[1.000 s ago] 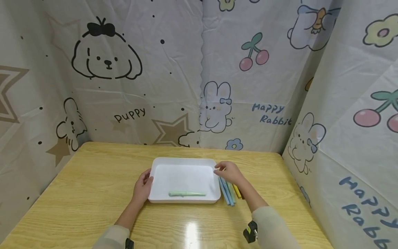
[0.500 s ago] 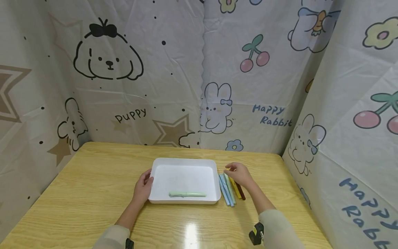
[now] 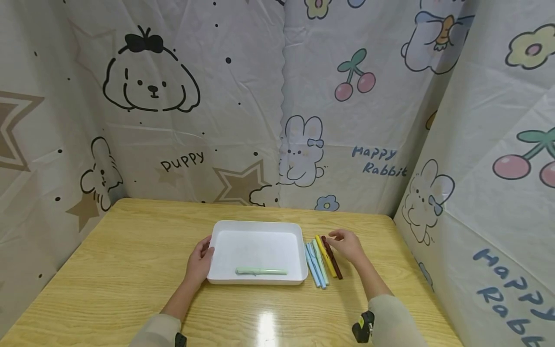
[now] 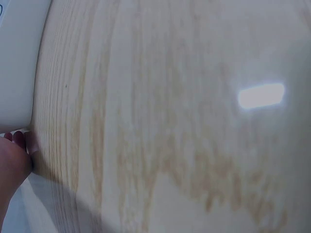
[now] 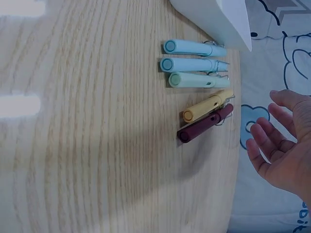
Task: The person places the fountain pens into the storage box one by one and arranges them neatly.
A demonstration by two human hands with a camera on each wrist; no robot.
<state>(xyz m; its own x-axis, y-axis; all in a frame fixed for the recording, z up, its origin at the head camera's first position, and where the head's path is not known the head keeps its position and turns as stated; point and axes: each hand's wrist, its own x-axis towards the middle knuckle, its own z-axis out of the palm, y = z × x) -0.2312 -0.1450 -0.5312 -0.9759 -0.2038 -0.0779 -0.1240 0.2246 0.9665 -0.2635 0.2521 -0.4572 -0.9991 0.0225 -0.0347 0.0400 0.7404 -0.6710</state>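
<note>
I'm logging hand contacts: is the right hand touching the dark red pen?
Apart. The right wrist view shows it: between the right hand and the dark red pen, a strip of table and patterned cloth is visible.

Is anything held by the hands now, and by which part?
The right hand holds nothing. The left hand touches the tray at its left side; whether it grips there cannot be told.
</note>
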